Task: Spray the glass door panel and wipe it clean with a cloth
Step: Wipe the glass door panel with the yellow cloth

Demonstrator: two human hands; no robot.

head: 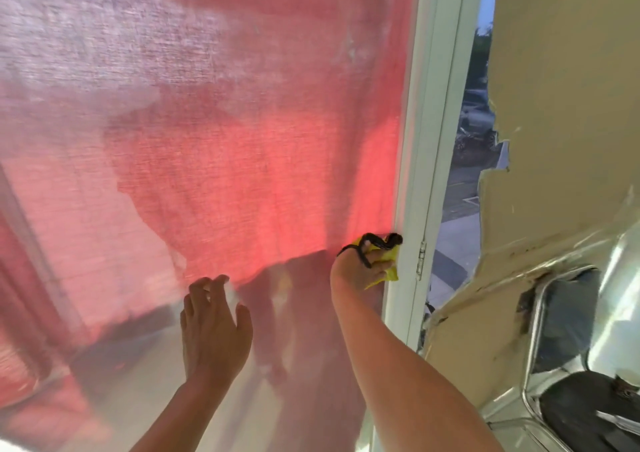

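One right hand (pixel 360 264) grips one yellow cloth (pixel 389 271) at the door's right edge, touching the white frame (pixel 415 174). One left hand (pixel 214 327), fingers spread and holding nothing, touches one sheer red curtain (pixel 225 122) that hides the glass door panel. The loose curtain could catch under the cloth, leaving glass unwiped. No spray bottle shows.

The pink-red curtain (pixel 242 122) is thin, loosely woven cloth, matt and coarse in its weave, with light glowing through it. The yellow cloth (pixel 389 264) bunched in the right hand (pixel 360 268) looks soft and matt; the black cord (pixel 377 242) looped over it has a dull sheen. The door frame (pixel 426 139) is smooth white paint, faintly glossy, with a small metal hinge (pixel 421 259). The tan paper (pixel 561 87) beside it is matt, its torn edges ragged. The chair frame (pixel 533 330) is bright polished metal, the black seat (pixel 588 403) matt
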